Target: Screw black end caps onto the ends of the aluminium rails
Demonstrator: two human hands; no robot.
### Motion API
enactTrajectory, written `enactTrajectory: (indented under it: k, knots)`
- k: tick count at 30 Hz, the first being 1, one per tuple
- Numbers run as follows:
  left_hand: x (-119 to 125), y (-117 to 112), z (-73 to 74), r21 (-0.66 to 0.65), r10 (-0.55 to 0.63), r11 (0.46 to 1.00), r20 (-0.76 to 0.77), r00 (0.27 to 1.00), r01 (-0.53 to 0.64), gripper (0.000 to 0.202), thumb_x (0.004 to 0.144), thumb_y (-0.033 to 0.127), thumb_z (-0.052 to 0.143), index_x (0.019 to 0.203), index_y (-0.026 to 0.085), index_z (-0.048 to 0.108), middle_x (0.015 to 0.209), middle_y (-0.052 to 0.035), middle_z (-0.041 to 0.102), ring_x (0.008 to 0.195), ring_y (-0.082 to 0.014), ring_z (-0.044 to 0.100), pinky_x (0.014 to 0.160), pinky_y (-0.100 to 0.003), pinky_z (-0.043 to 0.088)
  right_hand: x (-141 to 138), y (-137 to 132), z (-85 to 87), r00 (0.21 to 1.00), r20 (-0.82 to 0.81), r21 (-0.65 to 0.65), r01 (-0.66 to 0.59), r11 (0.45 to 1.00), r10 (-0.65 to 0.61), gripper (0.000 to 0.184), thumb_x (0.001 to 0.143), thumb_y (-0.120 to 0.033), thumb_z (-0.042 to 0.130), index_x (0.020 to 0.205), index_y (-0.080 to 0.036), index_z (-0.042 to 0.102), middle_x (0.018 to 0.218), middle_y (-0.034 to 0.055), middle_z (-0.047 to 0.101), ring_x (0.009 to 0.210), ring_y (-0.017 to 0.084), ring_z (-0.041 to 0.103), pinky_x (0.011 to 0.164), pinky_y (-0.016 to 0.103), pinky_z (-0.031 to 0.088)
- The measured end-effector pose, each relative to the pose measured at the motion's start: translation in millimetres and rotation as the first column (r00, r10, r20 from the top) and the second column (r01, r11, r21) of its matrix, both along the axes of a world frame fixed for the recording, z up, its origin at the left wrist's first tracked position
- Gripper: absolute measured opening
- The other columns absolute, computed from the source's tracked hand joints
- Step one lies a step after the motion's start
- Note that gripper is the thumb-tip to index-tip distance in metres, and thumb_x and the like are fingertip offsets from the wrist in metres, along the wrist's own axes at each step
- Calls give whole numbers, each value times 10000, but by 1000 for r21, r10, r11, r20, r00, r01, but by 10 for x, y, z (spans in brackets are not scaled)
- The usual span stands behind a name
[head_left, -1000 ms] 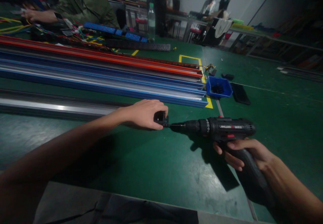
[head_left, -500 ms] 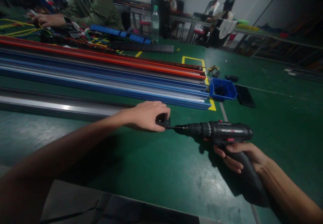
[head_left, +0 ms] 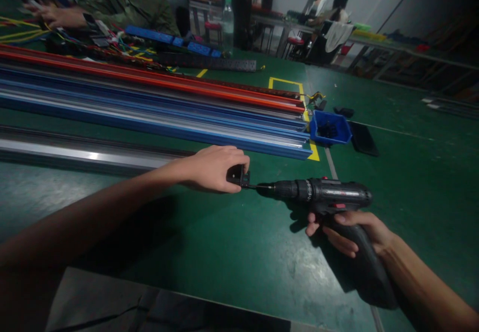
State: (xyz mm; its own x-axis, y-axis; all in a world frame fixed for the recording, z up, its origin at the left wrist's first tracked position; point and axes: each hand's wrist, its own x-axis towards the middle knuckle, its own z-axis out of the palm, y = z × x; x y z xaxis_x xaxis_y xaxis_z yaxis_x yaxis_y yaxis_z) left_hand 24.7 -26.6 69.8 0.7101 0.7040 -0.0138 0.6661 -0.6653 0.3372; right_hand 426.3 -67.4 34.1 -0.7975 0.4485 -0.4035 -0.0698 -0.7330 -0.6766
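In the head view my left hand [head_left: 215,168] is closed, thumb and fingers pinching a small black plastic end piece [head_left: 245,178]. It is at the right end of a long dark grey metal profile [head_left: 90,155]; my hand hides where the two meet. My right hand [head_left: 368,229] grips the handle of a black cordless drill [head_left: 337,194], which lies level and points left. The drill's thin bit [head_left: 258,187] reaches the end piece. One finger of my right hand stretches forward from the trigger area.
Blue profiles [head_left: 209,130] and orange-red profiles [head_left: 179,80] lie beyond the grey one. A blue bin [head_left: 330,128] with small dark parts stands at their right end, beside a flat black object [head_left: 362,139]. Across the green table [head_left: 262,252], another person's hands [head_left: 62,16] handle wires near a bottle [head_left: 227,25].
A finger of my right hand has stretched forward, away from the drill's trigger. The view has shifted slightly; drill, end piece and left hand keep about the same positions relative to each other.
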Motion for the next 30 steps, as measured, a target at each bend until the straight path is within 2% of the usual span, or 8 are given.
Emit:
enactTrajectory:
  k: [7,10,14,19,22,26,30]
  knots:
    - [4,2,-8,6,6,1000,-11,1000,-6,316,801,480,711,1020,268,626,1015,-11,662,967,-223,584,764,-320,374,-18,3,-26,998,-62,30,-21,999,23,350,936,-330,643,1093,-37,751,1006,252,765,405,53,517,442,183,533]
    - [-1,2,-12,9,3,1000,-10,1000,-3,317,800,478,713,1020,267,624,1021,-12,660,974,-224,583,764,-319,374,-30,1,-17,997,-75,35,-22,999,25,351,948,-332,640,1099,-34,748,992,232,759,407,45,502,452,180,534]
    - [-4,-2,-11,9,7,1000,-5,1000,-7,317,802,483,713,1020,272,622,1023,-9,661,974,-224,584,751,-316,366,-17,5,-12,997,-68,20,-42,999,43,438,961,-411,643,1150,-28,739,848,162,743,424,57,492,471,184,532]
    - [1,-3,-1,11,4,1000,-10,1000,-3,321,799,482,718,1019,269,622,1022,-9,663,959,-218,585,749,-317,362,28,17,-63,990,-135,6,-40,999,40,546,912,-476,691,1238,-39,715,1097,254,734,478,59,511,483,196,535]
    - [2,-1,0,8,5,1000,-9,1000,-5,325,800,481,719,1029,270,625,1030,-6,665,970,-218,584,749,-317,362,27,16,-73,990,-138,1,-38,999,38,493,938,-421,663,1224,-23,716,1102,271,730,480,56,517,490,189,536]
    - [2,0,-4,9,0,1000,-7,1000,0,325,804,484,715,1027,266,624,1032,-9,670,971,-220,587,751,-318,363,5,11,-53,994,-103,30,-37,999,40,362,951,-302,635,1156,-22,737,1025,244,747,460,51,510,482,180,535]
    - [5,-4,-5,13,3,1000,-3,1000,-3,320,806,479,714,1027,267,620,1033,-9,667,968,-217,588,754,-320,365,-12,16,-41,993,-107,42,-39,998,43,313,935,-264,636,1126,-44,752,1006,224,756,451,45,506,476,172,537]
